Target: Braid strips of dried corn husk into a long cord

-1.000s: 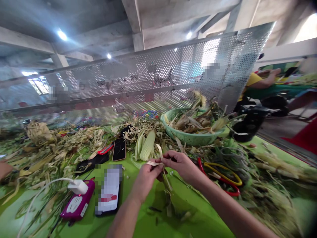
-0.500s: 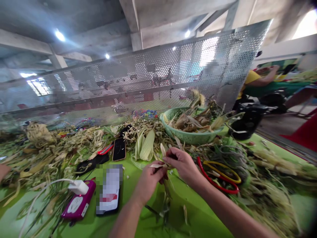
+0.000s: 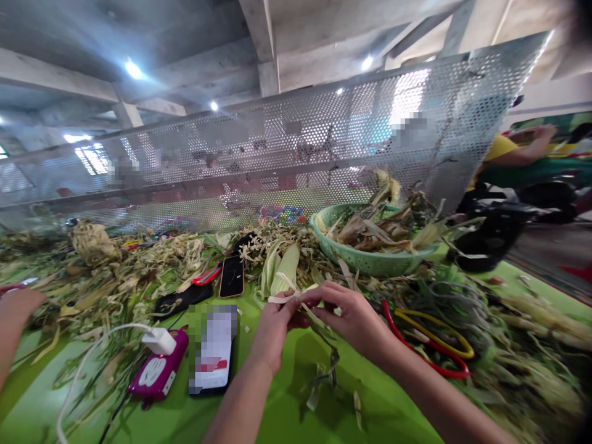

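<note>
Over the green table, my left hand pinches pale strips of corn husk. My right hand is close beside it, its thumb and fingers closed on the same husk piece. A darker, twisted husk length hangs below the hands. Just behind them lie broad pale-green husk leaves. The exact fingertip contact is partly hidden by the fingers.
A green basket of dry husks stands behind right, near red and yellow loops. Phones and a purple power bank lie left. Another person's hand is at the left edge.
The view has shifted, so the table items appear further right. The husk strips between my hands have changed angle. The other person's hand reaches further into view at left.
</note>
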The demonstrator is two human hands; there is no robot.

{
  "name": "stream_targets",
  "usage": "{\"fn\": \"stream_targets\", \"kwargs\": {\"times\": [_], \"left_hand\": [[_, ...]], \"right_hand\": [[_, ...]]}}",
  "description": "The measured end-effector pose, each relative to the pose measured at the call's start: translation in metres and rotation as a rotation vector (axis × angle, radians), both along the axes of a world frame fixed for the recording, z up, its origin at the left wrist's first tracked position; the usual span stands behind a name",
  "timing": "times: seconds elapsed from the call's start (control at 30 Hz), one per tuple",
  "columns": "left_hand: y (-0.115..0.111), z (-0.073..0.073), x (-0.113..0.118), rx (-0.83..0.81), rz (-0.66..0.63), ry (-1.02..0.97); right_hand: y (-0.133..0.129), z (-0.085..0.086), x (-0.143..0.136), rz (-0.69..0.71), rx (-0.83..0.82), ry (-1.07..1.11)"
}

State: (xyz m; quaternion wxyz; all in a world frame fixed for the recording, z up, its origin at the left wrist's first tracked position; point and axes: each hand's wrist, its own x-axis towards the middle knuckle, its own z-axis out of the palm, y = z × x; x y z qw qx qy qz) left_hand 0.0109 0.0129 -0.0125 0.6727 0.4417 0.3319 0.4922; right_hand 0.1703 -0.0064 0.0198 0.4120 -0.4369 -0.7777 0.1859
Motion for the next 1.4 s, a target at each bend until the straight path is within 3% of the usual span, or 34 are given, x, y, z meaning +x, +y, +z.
{"fn": "stream_targets", "kwargs": {"times": [0.2, 0.37, 0.67, 1.1, 1.3, 1.4], "left_hand": [[0.002, -0.003, 0.001, -0.018, -0.018, 0.045], [-0.001, -0.002, 0.003, -0.04, -0.063, -0.014], [-0.011, 0.008, 0.004, 0.12, -0.082, 0.117], [-0.017, 0.013, 0.006, 0.317, -0.036, 0.409], [-0.02, 0.012, 0.007, 0.405, 0.07, 0.52], [-0.02, 0.012, 0.008, 0.381, 0.058, 0.503]], "right_hand": [[-0.003, 0.001, 0.001, 0.013, 0.132, -0.214], [-0.005, 0.001, 0.001, 0.01, 0.161, -0.27], [0.005, -0.019, -0.003, -0.233, -0.094, 0.161], [-0.001, -0.01, -0.012, -0.17, -0.241, 0.454], [-0.001, -0.007, -0.013, -0.189, -0.284, 0.463], [-0.002, -0.006, -0.013, -0.189, -0.285, 0.454]]}}
